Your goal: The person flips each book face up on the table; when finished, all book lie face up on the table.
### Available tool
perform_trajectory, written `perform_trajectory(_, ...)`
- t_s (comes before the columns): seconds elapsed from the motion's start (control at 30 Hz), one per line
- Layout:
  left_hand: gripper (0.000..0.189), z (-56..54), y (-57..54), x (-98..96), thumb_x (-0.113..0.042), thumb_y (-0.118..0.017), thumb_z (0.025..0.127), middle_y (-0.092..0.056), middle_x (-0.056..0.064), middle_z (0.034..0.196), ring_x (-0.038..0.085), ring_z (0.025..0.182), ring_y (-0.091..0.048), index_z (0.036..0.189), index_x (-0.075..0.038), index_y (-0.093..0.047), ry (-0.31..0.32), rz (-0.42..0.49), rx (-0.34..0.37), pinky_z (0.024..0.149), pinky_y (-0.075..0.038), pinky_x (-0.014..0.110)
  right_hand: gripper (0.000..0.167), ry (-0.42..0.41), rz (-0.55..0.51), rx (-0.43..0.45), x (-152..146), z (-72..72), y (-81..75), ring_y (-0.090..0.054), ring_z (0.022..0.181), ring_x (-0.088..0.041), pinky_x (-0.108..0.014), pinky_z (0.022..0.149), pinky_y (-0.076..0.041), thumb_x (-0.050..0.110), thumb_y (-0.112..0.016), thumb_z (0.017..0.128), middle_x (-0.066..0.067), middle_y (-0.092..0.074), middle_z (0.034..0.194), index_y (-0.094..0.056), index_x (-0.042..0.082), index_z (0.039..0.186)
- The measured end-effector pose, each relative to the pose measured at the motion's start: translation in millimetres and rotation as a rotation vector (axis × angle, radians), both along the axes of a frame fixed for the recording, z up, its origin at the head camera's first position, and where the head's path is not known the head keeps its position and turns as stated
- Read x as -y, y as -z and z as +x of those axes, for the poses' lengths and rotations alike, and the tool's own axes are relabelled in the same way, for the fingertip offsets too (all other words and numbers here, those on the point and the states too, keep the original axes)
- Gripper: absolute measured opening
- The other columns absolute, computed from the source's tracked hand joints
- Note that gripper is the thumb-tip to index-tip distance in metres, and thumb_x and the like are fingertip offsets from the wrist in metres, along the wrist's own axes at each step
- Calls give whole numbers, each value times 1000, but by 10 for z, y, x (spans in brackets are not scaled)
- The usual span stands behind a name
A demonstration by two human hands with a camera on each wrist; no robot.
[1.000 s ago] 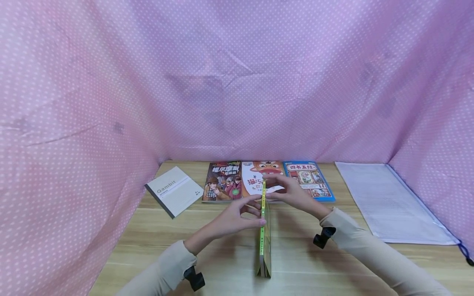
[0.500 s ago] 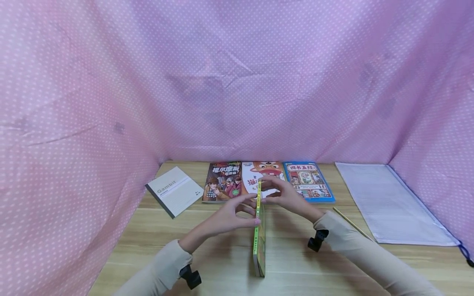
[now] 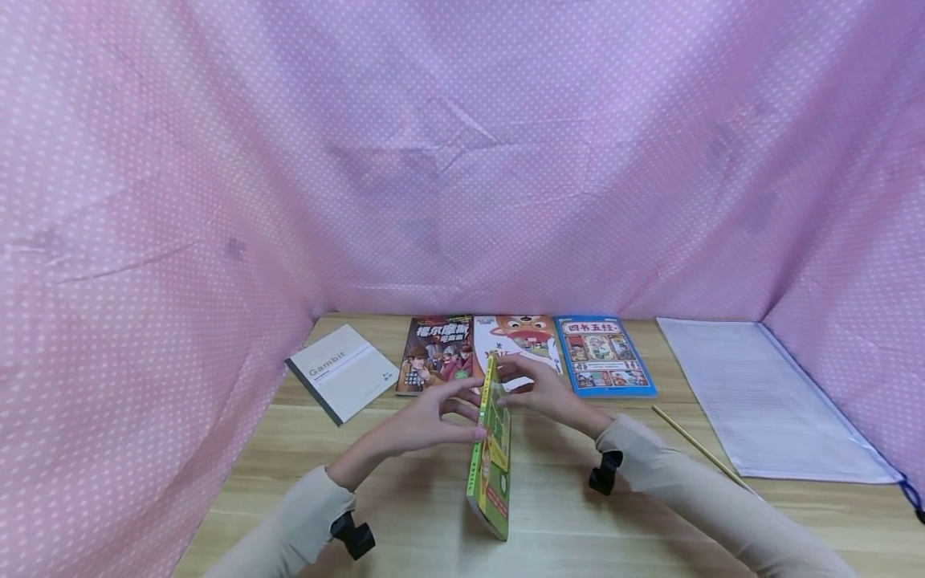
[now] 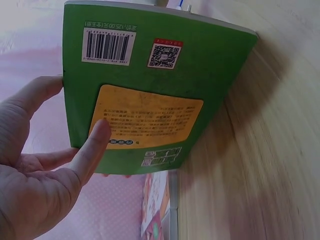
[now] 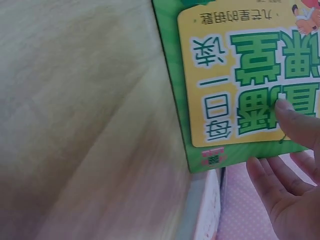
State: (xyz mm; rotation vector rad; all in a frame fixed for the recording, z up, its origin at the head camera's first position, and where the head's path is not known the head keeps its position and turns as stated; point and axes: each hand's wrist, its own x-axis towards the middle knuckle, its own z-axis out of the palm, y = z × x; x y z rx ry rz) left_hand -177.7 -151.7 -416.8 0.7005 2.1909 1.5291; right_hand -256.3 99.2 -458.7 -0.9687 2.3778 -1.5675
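A green picture book [image 3: 497, 449] stands on its edge on the table, spine up and leaning a little to the left. My left hand [image 3: 429, 421] pinches it by the spine; in the left wrist view the thumb lies on the green back cover [image 4: 150, 70] with its barcode and yellow text panel. At the far end my right hand [image 3: 543, 393] also holds the book. Its thumb rests on the front cover [image 5: 220, 85], which bears large green characters on yellow, and its other fingers are round the edge, partly hidden.
Three books lie in a row at the back: a dark comic [image 3: 433, 357], a white and orange one [image 3: 531, 329] and a blue one [image 3: 607, 357]. A Gambit notebook [image 3: 343, 373] lies left. On the right are a thin yellow stick [image 3: 694, 443] and a white mesh pouch [image 3: 769, 401].
Both hands have moved left with the book. It has turned and tilted, so more of its front cover shows. The thin stick has come into view beside the right arm.
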Motion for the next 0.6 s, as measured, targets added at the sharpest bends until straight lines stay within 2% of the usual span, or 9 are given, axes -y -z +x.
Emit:
perform_trajectory(0.17,80,-8,-7,60,-28,-74,94,-57,16,140,27,123,-63,160,-11,-32,22,-17,-18,99,-57,35,61,11,35,37,18,-5,65,-64,116,-38,-45,95,-60,2,-81,84,-22,-66,125,-55,2,139)
perform_trajectory(0.3,78,-20,-5,102,-24,-74,94,-58,17,140,28,121,-64,159,-9,-34,33,-22,-29,99,-57,34,62,25,68,49,28,6,96,-64,117,-38,-48,98,-58,2,-82,83,-21,-67,125,-56,4,139)
perform_trajectory(0.6,77,-26,-26,178,-19,-75,93,-60,19,137,30,119,-66,158,-6,-35,58,-11,-33,96,-59,32,61,44,120,28,41,-13,161,-65,116,-33,-48,100,-57,4,-82,83,-17,-68,124,-58,5,139)
